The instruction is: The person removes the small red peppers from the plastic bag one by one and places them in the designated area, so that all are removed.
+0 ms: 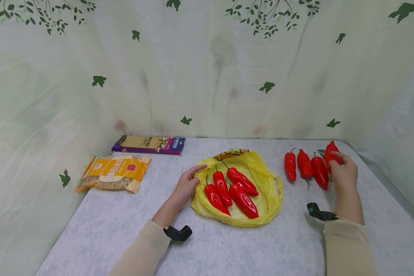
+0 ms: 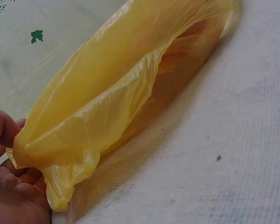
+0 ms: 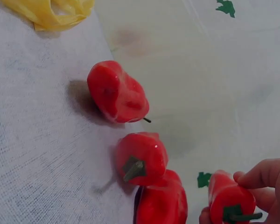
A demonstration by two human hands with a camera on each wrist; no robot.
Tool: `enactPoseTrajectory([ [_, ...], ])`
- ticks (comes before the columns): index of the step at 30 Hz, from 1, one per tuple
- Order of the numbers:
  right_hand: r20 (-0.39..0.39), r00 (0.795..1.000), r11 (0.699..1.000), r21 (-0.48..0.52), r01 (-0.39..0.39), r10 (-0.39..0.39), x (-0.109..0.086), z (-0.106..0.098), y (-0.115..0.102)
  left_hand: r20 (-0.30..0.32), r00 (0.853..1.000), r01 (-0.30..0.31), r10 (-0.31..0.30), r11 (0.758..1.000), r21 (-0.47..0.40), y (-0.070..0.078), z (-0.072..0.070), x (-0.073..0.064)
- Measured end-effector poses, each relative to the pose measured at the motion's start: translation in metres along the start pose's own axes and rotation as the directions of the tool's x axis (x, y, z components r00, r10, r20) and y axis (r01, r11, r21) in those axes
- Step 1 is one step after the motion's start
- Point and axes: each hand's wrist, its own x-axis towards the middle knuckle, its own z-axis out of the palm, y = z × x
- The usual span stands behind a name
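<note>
A yellow plastic bag lies spread wide in the middle of the table, with several red peppers inside it. My left hand grips the bag's left rim; in the left wrist view its fingers bend round the gathered yellow plastic. At the table's right side my right hand pinches a red pepper between thumb and fingers. The right wrist view shows that pepper's green stem end. Left of it, three more red peppers lie side by side, apart from the bag.
On the left lies an orange food packet. Behind it, a purple and beige packet rests along the table's back edge. A small dark patterned thing is partly hidden behind the held pepper. A leaf-printed curtain rises behind the table.
</note>
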Motion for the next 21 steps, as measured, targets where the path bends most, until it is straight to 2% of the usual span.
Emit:
enactPoseTrajectory([
  [8,-0.017,0.998,0.997,0.055,-0.053,0.054,0.006,-0.003,0.009,0.005,1.000,0.008,-0.008,1.000,0.002,-0.001,0.000,0.001],
  [21,-0.073,0.990,0.991,0.067,-0.113,0.118,0.025,-0.010,0.026,-0.001,1.000,0.015,-0.015,1.000,0.006,-0.001,0.000,0.003],
])
